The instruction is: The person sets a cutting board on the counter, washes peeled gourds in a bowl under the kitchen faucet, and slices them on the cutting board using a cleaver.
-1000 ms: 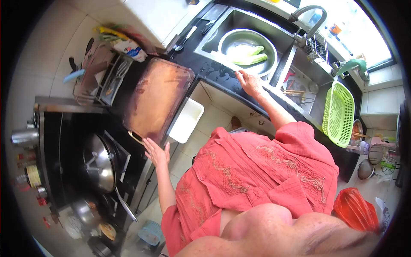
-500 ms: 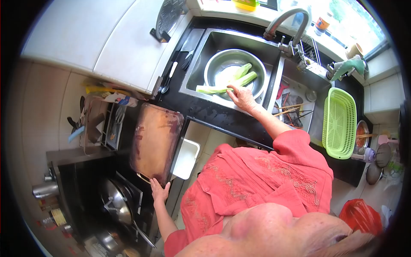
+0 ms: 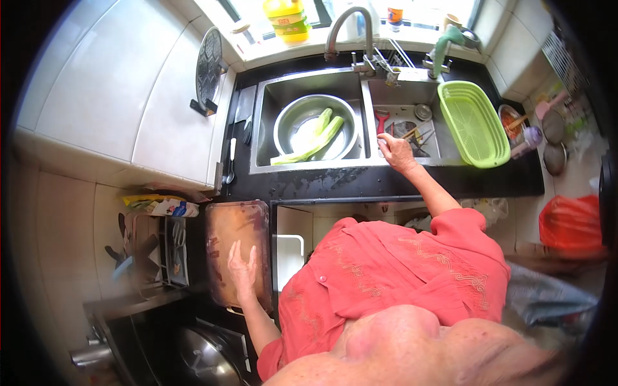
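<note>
My left hand (image 3: 243,267) lies open over the worn brown cutting board (image 3: 222,235), fingers stretched out. My right hand (image 3: 397,152) is at the front edge of the double sink, beside the divider. Its fingers are loosely bent, with nothing visible in them. Just beyond the fingertips, a red peeler (image 3: 382,119) lies in the right basin (image 3: 402,110). In the left basin stands a steel bowl (image 3: 281,122). Two long pale green peeled gourds (image 3: 322,143) rest in it, one sticking out over the front rim.
A green plastic basket (image 3: 473,122) stands at the right of the sink. Behind the basins rises a curved faucet (image 3: 351,13). A knife and spoon (image 3: 232,161) lie left of the sink. A lidded pan (image 3: 209,357) sits on the stove, lower left.
My right hand has left the gourds and moved right to the right basin's edge. My left hand has moved from the board's near end onto its surface. The view has turned.
</note>
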Demonstrator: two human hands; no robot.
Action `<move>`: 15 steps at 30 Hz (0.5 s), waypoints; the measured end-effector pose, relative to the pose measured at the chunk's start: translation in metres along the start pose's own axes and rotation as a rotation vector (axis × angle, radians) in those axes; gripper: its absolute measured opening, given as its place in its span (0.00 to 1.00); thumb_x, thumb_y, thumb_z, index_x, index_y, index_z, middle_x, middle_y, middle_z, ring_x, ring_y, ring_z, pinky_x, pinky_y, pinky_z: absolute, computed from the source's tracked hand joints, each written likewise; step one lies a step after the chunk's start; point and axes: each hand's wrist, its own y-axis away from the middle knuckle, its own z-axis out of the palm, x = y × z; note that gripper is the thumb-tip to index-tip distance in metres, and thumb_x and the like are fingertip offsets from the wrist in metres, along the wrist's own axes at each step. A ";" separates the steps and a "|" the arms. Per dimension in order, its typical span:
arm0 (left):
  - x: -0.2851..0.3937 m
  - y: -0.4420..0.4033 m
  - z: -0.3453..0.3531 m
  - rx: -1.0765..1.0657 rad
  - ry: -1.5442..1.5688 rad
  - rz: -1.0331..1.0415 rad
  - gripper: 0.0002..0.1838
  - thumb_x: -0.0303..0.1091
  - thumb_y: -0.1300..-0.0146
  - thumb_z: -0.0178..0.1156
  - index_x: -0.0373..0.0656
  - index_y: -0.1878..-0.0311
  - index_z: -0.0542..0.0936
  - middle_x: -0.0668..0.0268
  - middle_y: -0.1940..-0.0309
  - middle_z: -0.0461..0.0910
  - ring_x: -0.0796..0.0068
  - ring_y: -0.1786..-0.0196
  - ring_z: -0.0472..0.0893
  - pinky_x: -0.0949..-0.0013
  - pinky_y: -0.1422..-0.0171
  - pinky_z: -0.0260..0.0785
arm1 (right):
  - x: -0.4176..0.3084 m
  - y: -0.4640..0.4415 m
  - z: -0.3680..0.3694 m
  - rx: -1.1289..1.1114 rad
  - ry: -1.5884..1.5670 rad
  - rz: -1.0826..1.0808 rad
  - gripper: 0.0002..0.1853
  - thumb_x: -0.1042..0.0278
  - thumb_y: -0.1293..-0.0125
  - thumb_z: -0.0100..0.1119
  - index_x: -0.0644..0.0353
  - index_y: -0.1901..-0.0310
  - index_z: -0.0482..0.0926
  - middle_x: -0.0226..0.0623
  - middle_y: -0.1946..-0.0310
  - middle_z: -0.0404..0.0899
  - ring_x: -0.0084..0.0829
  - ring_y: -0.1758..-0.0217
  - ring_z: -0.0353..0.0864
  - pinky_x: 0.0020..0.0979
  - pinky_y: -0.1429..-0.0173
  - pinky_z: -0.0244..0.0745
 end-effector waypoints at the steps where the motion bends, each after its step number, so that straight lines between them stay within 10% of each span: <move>1: -0.006 -0.001 0.002 -0.007 0.011 0.025 0.29 0.43 0.40 0.61 0.31 0.42 0.73 0.42 0.45 0.73 0.48 0.42 0.73 0.58 0.36 0.64 | 0.000 0.012 -0.007 0.019 -0.008 0.012 0.11 0.61 0.35 0.54 0.53 0.55 0.77 0.46 0.78 0.79 0.48 0.71 0.81 0.45 0.64 0.74; 15: 0.003 -0.035 0.028 -0.010 0.256 0.092 0.23 0.39 0.41 0.63 0.35 0.45 0.76 0.50 0.61 0.83 0.57 0.58 0.84 0.61 0.52 0.74 | -0.005 0.078 -0.054 0.095 0.064 0.169 0.10 0.64 0.37 0.55 0.53 0.55 0.78 0.48 0.76 0.80 0.49 0.69 0.81 0.45 0.63 0.75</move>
